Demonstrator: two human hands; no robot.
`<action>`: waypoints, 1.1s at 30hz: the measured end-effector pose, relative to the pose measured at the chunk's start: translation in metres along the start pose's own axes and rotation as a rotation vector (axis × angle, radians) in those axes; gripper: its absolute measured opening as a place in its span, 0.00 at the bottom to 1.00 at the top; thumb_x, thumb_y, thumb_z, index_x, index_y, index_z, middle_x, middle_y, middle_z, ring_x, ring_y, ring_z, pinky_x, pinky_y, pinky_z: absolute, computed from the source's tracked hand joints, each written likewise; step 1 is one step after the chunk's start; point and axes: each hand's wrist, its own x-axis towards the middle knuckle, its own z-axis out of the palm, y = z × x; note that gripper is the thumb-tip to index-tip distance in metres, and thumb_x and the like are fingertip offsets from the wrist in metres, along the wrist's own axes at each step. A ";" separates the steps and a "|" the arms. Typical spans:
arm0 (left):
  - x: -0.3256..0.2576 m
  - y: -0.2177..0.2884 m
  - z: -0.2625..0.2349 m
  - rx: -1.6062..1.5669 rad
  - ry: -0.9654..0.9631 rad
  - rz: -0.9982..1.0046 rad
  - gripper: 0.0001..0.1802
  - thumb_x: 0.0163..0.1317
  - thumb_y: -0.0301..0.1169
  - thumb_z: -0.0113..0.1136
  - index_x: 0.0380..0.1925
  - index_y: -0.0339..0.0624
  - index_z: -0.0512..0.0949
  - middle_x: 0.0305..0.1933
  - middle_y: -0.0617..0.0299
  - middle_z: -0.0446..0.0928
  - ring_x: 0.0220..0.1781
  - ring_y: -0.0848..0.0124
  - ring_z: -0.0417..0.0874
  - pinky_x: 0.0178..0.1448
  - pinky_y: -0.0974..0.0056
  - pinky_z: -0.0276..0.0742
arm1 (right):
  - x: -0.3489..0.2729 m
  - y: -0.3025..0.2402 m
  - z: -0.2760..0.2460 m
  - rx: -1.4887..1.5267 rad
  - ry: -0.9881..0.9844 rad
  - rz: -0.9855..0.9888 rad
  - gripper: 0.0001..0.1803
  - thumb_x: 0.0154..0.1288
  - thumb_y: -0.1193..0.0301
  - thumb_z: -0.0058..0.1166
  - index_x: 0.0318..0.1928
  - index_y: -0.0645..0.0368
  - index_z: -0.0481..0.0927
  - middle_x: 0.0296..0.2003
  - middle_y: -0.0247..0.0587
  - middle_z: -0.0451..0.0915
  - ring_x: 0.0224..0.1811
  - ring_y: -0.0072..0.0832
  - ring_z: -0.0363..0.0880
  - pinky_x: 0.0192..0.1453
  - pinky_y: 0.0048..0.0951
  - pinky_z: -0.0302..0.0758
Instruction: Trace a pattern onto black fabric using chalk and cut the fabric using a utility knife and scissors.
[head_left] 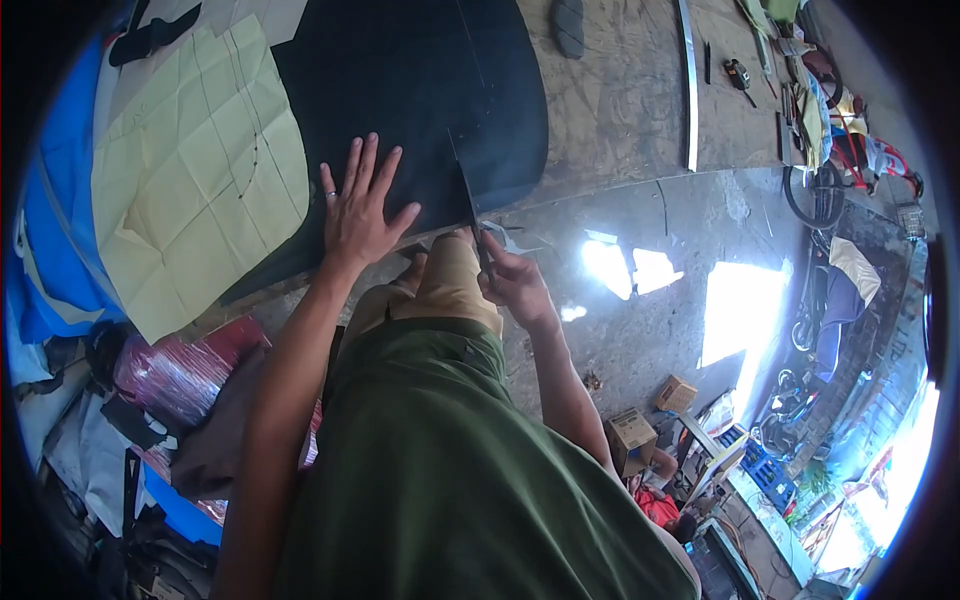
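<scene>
A large black sheet (400, 80) of fabric or similar material lies over the table, its near edge at the front of my body. My left hand (362, 215) rests flat on this sheet with the fingers spread, a ring on one of them. In my right hand (518, 283), at the table's front edge, is a pair of dark scissors (466, 195). The blade points away from me across the sheet, its tip close to a thin pale line. Part of the handle is hidden by my fingers. Left of my left hand lies a creased yellow paper pattern (200, 180) with drawn lines.
On the wooden table (625, 110) to the right lie a metal straightedge (688, 90), a pen (708, 62) and a tape measure (737, 74). A dark oblong piece (568, 27) lies farther back. Wrapped rolls (185, 370) crowd the left; bicycles and cardboard boxes (631, 441) stand right.
</scene>
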 end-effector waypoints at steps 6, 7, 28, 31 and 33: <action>0.000 0.001 -0.001 -0.020 0.000 0.005 0.48 0.68 0.57 0.59 0.85 0.56 0.58 0.91 0.52 0.47 0.92 0.49 0.44 0.84 0.22 0.37 | 0.004 -0.003 -0.003 0.051 -0.007 0.032 0.38 0.72 0.88 0.53 0.79 0.51 0.71 0.33 0.39 0.82 0.27 0.18 0.64 0.29 0.17 0.57; 0.000 0.001 -0.001 -0.020 0.000 0.005 0.48 0.68 0.57 0.59 0.85 0.56 0.58 0.91 0.52 0.47 0.92 0.49 0.44 0.84 0.22 0.37 | 0.008 -0.005 -0.001 0.058 0.007 0.035 0.38 0.71 0.88 0.53 0.79 0.52 0.71 0.33 0.39 0.82 0.27 0.18 0.64 0.29 0.17 0.56; 0.006 -0.001 -0.011 -0.069 -0.081 0.006 0.47 0.70 0.58 0.55 0.85 0.53 0.58 0.90 0.45 0.48 0.91 0.43 0.46 0.80 0.17 0.38 | 0.039 -0.030 0.017 -0.011 0.056 0.057 0.39 0.66 0.91 0.51 0.78 0.60 0.71 0.30 0.35 0.78 0.28 0.19 0.68 0.31 0.15 0.60; 0.010 -0.001 -0.015 -0.076 -0.106 0.015 0.47 0.70 0.57 0.56 0.84 0.51 0.59 0.89 0.44 0.49 0.90 0.42 0.46 0.80 0.17 0.38 | 0.042 -0.033 0.019 -0.015 0.078 0.067 0.39 0.66 0.91 0.52 0.78 0.61 0.71 0.29 0.34 0.77 0.28 0.19 0.69 0.32 0.15 0.61; 0.013 0.004 -0.019 -0.089 -0.120 -0.034 0.46 0.70 0.54 0.57 0.83 0.47 0.60 0.89 0.42 0.50 0.90 0.41 0.48 0.80 0.17 0.41 | 0.043 -0.031 0.015 0.009 0.054 0.044 0.38 0.66 0.90 0.53 0.77 0.61 0.72 0.30 0.36 0.79 0.30 0.20 0.73 0.33 0.15 0.64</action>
